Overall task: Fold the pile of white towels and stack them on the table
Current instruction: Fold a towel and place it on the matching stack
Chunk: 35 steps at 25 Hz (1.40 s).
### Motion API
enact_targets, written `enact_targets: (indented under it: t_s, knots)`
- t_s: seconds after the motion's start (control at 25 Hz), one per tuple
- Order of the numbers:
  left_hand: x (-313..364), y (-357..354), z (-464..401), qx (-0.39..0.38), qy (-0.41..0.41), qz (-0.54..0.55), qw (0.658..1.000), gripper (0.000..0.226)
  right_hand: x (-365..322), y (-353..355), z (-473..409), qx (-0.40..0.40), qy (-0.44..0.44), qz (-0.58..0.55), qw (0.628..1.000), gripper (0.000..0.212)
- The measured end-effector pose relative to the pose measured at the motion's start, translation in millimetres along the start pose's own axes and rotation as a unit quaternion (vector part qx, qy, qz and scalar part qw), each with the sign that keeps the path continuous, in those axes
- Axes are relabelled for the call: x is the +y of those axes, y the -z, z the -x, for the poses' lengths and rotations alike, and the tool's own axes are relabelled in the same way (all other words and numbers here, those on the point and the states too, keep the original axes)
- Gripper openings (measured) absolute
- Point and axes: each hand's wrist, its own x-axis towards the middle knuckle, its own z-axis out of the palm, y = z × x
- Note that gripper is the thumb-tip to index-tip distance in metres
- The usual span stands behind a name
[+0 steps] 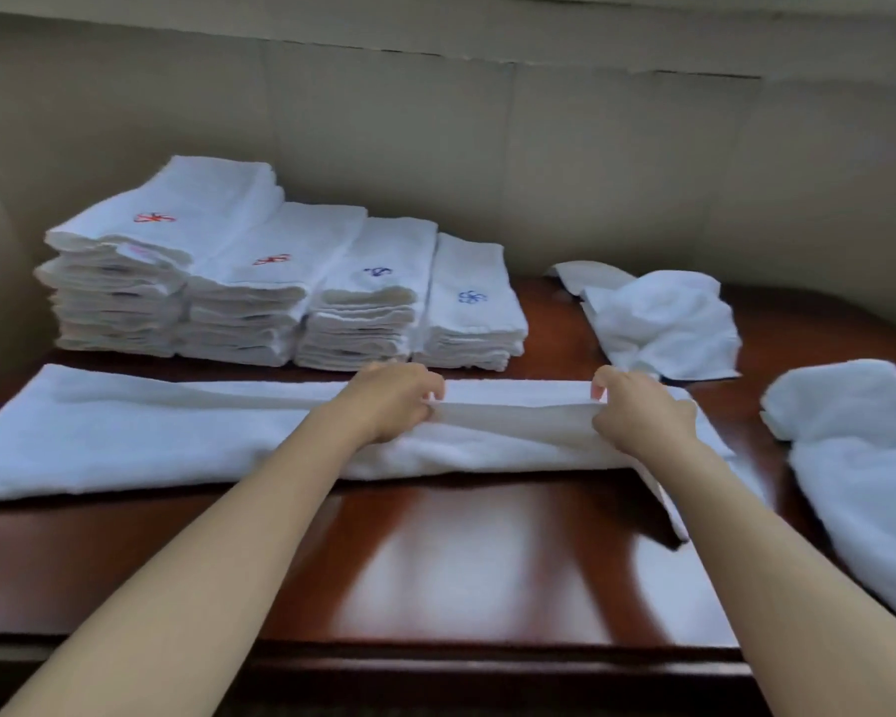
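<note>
Nearest lies the glossy reddish-brown wooden table, its bare front reflecting light. Across its middle stretches a long white terry towel, folded lengthwise, running from the left edge to right of centre. The left hand and the right hand, near each other, each pinch the towel's raised upper fold with curled fingers and thumb. At the near right, a loose white towel hangs over the table's edge. Farther back at right rests a crumpled heap of white towels. At the far left, four adjoining stacks of folded white towels stand against the beige wall; two bear red embroidery, two blue.
</note>
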Motion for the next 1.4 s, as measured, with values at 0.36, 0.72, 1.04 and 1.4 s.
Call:
enact_targets:
  t_s: [0.36,0.72,1.04,1.4]
  knots:
    - [-8.1,-16.1,-39.9,0.084,0.054,-0.074,0.992,0.027,65.2,4.8,-49.6,0.177,-0.1,0.0,0.979,0.031]
    - [11.2,-31.7,-63.0,0.091,0.005,0.064,0.994,0.024,99.5,-35.5,-69.7,0.075,-0.156,-0.22,0.96,0.028]
    - [32.2,-41.8,-75.0,0.181,-0.015,0.061,0.981,0.026,100.5,-15.7,-73.0,0.158,-0.113,-0.222,0.955,0.029]
    - [32.7,-51.6,-78.8,0.122,0.034,0.025,0.992,0.026,95.8,-28.1,-73.4,0.066,-0.15,-0.143,0.976,0.028]
